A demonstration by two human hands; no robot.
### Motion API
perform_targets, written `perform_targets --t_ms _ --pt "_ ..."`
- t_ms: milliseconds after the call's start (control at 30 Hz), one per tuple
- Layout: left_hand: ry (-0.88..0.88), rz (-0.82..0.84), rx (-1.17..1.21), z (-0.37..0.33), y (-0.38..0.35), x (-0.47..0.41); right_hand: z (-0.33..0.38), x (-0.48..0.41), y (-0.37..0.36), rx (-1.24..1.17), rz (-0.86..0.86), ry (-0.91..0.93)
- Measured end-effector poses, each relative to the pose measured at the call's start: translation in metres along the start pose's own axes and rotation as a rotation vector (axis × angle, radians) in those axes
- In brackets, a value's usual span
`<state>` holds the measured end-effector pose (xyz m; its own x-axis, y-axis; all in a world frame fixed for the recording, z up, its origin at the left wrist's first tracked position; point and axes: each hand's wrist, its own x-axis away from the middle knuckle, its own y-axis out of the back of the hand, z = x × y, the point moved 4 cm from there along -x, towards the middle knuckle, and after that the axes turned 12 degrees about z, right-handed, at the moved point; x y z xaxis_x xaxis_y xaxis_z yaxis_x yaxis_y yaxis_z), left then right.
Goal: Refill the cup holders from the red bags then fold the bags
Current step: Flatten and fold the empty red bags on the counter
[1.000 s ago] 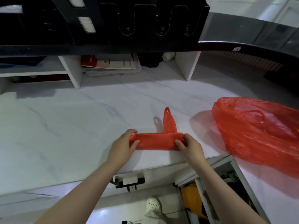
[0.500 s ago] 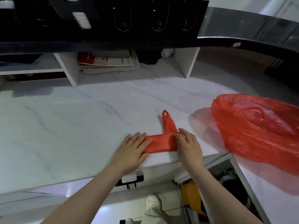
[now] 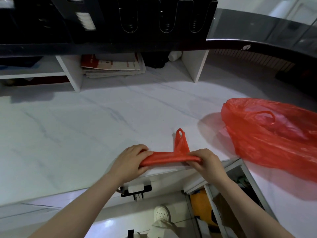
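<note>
Two hands hold the folded red bag (image 3: 168, 158) at the near edge of the surface (image 3: 85, 126): left hand (image 3: 130, 162) curled round one end, right hand (image 3: 205, 162) pinching the other. Near the right edge lies a loose red bag (image 3: 274, 138), contents unclear.

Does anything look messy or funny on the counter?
A little. The big red bag at the right lies crumpled and unfolded. On the folded bag held by the left hand and right hand, one handle pokes out of the strip.
</note>
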<state>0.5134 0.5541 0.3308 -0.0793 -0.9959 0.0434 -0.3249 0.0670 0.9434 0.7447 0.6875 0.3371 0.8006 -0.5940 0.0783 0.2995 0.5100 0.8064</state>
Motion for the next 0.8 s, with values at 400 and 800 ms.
perform_targets --t_ms 400,800 --pt "0.472 -0.166 0.260 0.016 0.016 -0.031 -0.005 -0.050 -0.002 0.041 -0.107 -0.546" --pt "0.219 0.254 -0.189 0.003 -0.018 -0.068 0.002 -0.076 -0.001 0.343 -0.147 -0.204"
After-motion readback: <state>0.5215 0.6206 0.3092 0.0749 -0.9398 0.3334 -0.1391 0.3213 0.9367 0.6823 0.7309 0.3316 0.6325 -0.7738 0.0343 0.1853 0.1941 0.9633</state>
